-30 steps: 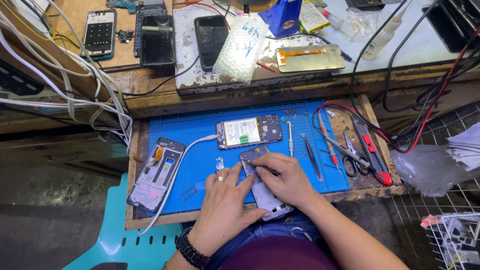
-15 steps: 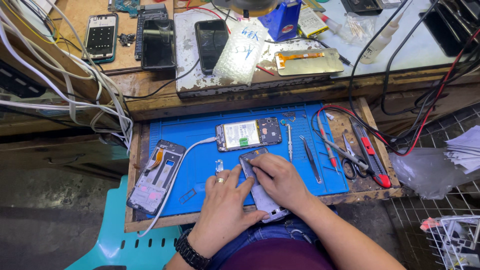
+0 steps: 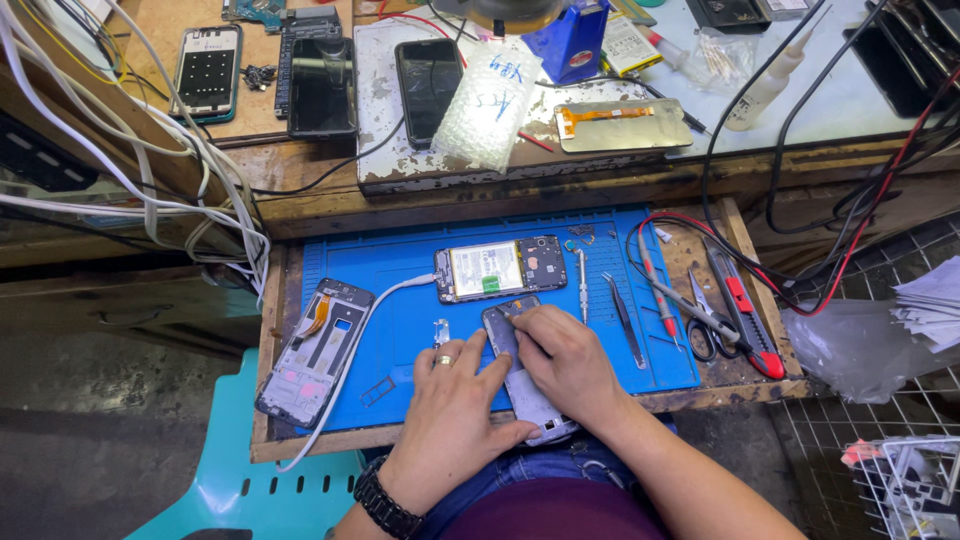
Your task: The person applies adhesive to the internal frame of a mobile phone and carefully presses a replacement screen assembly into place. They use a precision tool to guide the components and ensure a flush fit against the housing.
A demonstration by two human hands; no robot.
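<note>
blue repair mat (image 3: 410, 330) on a worn wooden bench, two hands on one opened phone.

both the left hand (image 3: 452, 405) and the right hand (image 3: 565, 360) press flat on the grey phone shell (image 3: 520, 385) at the mat's near edge, fingers spread rather than curled round it (left wears a ring). one phone with exposed battery (image 3: 500, 269) lies above, one empty frame (image 3: 318, 350) to the left, one pair of tweezers (image 3: 625, 320) to the right. since a second ago the hands have barely shifted.

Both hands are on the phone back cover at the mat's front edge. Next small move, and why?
Probably slide the grey back cover further onto the blue mat. Its near end overhangs the tray's front edge above the lap, while the left hand and right hand press on its upper part, so it looks poorly supported there.
</note>
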